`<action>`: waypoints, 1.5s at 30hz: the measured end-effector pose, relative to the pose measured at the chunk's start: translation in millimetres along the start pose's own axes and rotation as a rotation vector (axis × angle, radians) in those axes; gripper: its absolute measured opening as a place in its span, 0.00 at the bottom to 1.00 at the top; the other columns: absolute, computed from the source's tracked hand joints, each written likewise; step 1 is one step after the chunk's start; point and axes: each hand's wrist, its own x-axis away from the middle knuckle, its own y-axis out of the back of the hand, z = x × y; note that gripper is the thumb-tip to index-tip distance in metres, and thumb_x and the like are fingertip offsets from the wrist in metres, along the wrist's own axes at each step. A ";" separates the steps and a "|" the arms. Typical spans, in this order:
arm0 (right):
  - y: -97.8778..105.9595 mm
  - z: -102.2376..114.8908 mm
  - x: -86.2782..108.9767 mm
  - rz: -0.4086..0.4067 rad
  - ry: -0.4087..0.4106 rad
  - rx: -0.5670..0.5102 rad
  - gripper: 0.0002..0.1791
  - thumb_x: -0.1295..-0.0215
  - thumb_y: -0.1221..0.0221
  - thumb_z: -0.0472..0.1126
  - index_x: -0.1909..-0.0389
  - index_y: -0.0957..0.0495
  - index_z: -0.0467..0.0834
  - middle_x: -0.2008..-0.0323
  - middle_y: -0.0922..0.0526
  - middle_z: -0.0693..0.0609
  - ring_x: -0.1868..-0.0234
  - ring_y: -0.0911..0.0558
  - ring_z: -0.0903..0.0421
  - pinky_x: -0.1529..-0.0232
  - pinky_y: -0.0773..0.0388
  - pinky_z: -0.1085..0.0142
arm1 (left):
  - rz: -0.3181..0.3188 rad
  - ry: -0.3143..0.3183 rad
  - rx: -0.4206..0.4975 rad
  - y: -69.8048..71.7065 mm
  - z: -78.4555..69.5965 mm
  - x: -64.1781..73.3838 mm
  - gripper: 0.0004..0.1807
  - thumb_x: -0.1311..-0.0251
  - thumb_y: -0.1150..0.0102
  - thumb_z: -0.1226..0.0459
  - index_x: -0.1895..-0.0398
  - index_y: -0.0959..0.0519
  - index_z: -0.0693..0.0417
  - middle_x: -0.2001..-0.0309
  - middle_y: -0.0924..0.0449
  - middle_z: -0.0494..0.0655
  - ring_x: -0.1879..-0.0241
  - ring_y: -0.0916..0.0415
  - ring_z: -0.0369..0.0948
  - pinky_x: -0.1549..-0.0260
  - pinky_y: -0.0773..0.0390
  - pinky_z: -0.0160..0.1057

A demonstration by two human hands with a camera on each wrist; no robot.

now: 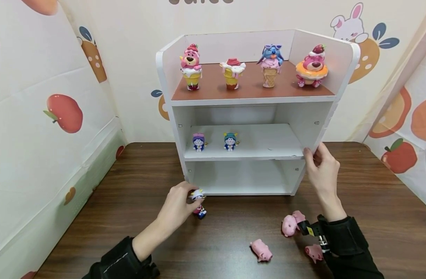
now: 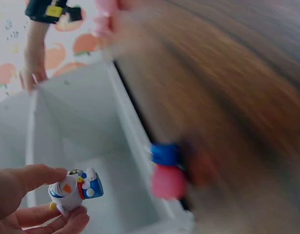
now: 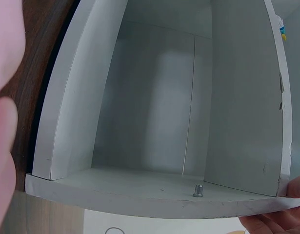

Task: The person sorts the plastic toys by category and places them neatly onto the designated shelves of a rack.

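My left hand [image 1: 178, 203] pinches a small figurine [image 2: 74, 191] with a white hat and blue clothes, in front of the shelf's lower left corner. A second figurine [image 2: 168, 170], pink and blue, is close by on the table at the shelf's front edge. My right hand [image 1: 322, 168] grips the front edge of the right side panel of the white shelf unit [image 1: 239, 100], level with the middle board. In the right wrist view, its thumb and fingers [image 3: 281, 220] lie on either side of that panel. Two similar figurines, one purple-hatted [image 1: 199, 142] and one teal-hatted [image 1: 230, 142], stand on the middle board.
Several pink pig figures [image 1: 261, 250] lie on the wooden table [image 1: 216, 248], some beside my right sleeve. On the brown top board [image 1: 249, 77] stand a pink bear on a cup, a yellow cup, a blue figure on a cone and a ringed bear [image 1: 312, 68].
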 end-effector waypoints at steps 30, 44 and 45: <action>-0.3 1.7 -1.2 0.014 0.009 -0.011 0.15 0.39 0.49 0.35 0.53 0.27 0.34 0.62 0.20 0.37 0.67 0.25 0.73 0.71 0.34 0.86 | -0.042 -0.276 0.096 -24.8 -101.0 -60.3 0.14 0.51 0.42 0.69 0.59 0.23 0.65 0.62 0.25 0.49 0.65 0.28 0.38 0.67 0.28 0.29; 0.7 0.8 0.4 0.009 0.003 -0.030 0.15 0.39 0.49 0.34 0.53 0.27 0.33 0.62 0.21 0.36 0.71 0.30 0.81 0.73 0.34 0.86 | -0.112 -0.288 0.090 -33.0 -121.1 -98.2 0.14 0.49 0.45 0.70 0.58 0.23 0.66 0.63 0.26 0.50 0.64 0.30 0.38 0.67 0.30 0.27; 0.7 0.6 0.4 0.010 0.004 -0.031 0.15 0.39 0.49 0.34 0.53 0.27 0.33 0.62 0.21 0.36 0.71 0.29 0.81 0.73 0.34 0.86 | -0.112 -0.283 0.087 -33.9 -121.9 -100.5 0.14 0.49 0.45 0.70 0.58 0.23 0.66 0.63 0.26 0.51 0.64 0.30 0.39 0.67 0.30 0.27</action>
